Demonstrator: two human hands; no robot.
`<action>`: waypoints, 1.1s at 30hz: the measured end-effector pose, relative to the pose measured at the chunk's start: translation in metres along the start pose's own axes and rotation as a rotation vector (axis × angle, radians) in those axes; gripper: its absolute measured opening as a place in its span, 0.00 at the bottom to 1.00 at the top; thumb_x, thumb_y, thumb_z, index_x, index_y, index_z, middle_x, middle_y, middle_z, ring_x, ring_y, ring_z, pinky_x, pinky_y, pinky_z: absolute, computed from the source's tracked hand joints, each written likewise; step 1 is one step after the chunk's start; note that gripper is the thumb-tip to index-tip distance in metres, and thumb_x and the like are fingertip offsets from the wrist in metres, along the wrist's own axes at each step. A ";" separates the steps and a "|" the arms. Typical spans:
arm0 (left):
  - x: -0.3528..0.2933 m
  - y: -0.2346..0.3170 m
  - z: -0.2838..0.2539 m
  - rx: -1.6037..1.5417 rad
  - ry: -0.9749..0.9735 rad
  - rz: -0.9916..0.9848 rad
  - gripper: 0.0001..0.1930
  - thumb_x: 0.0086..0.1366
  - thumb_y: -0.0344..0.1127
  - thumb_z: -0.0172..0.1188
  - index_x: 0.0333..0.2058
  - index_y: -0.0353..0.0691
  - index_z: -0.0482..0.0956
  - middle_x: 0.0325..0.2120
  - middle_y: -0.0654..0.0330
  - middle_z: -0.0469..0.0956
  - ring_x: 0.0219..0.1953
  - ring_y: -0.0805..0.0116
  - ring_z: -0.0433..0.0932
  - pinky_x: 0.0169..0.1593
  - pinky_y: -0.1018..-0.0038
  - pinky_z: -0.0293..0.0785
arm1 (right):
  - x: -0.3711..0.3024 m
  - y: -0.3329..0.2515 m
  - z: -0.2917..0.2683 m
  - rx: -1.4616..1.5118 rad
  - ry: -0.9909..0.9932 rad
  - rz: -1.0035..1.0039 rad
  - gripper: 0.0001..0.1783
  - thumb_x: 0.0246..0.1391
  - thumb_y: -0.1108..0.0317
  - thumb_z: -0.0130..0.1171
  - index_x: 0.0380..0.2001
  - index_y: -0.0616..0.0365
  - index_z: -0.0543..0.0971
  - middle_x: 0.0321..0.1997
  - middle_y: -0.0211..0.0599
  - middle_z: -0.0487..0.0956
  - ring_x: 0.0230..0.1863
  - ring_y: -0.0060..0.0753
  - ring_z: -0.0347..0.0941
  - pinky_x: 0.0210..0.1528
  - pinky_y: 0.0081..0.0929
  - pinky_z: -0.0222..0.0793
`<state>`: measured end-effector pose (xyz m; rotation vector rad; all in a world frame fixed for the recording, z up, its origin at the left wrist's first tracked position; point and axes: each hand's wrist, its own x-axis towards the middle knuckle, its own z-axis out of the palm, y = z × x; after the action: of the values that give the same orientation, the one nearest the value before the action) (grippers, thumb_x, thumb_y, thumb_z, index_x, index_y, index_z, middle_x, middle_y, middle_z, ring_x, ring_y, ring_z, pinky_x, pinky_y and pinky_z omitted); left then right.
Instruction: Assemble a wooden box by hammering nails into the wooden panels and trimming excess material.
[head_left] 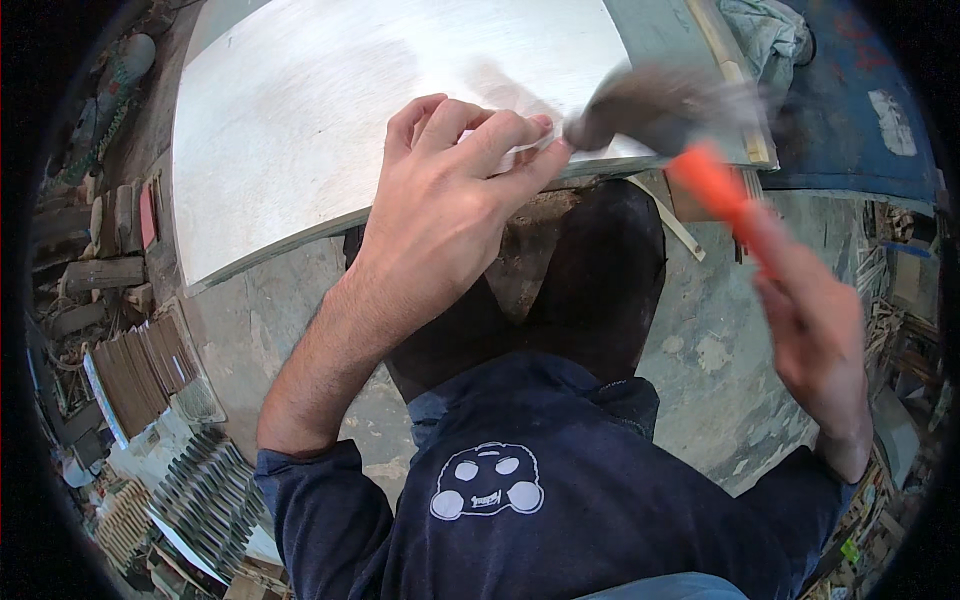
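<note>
dark blue shirt (610, 480) of the person is nearest, at the bottom of the view. beyond it lies the wide white board (290, 130), flat in front of the person. the left hand (450, 195) rests over its near edge, with thumb and finger brought close together; whether they pinch a nail, i cannot tell. the right hand (815, 330) is closed around the orange handle of a hammer (712, 185), whose blurred head is just beside the left fingertips. i judge that hammering at this edge is under way and not finished; how many nails are already in, i cannot see.
</note>
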<state>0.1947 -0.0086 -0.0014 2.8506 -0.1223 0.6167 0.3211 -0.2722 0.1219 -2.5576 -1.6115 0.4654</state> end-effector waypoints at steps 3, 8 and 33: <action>0.005 -0.002 0.002 -0.012 -0.001 -0.004 0.19 0.63 0.28 0.55 0.51 0.51 0.81 0.46 0.65 0.78 0.45 0.67 0.71 0.59 0.62 0.61 | 0.000 0.002 -0.001 0.006 0.167 -0.036 0.31 0.54 0.82 0.57 0.63 0.59 0.68 0.53 0.53 0.78 0.52 0.47 0.78 0.51 0.35 0.75; 0.003 -0.001 0.002 -0.019 0.043 0.017 0.19 0.64 0.28 0.54 0.52 0.51 0.81 0.47 0.65 0.77 0.45 0.67 0.71 0.60 0.62 0.61 | -0.006 0.011 0.006 0.007 0.150 -0.121 0.32 0.54 0.82 0.57 0.64 0.59 0.66 0.55 0.55 0.76 0.51 0.47 0.79 0.51 0.34 0.75; 0.001 0.000 0.001 0.032 -0.001 0.013 0.20 0.64 0.29 0.55 0.53 0.54 0.80 0.47 0.66 0.77 0.45 0.68 0.71 0.60 0.61 0.59 | -0.005 0.005 -0.001 0.022 -0.011 -0.012 0.34 0.57 0.83 0.54 0.67 0.56 0.63 0.61 0.50 0.73 0.49 0.45 0.78 0.49 0.39 0.73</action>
<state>0.1959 -0.0089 -0.0022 2.8831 -0.1320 0.6253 0.3232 -0.2788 0.1227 -2.5329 -1.6154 0.4937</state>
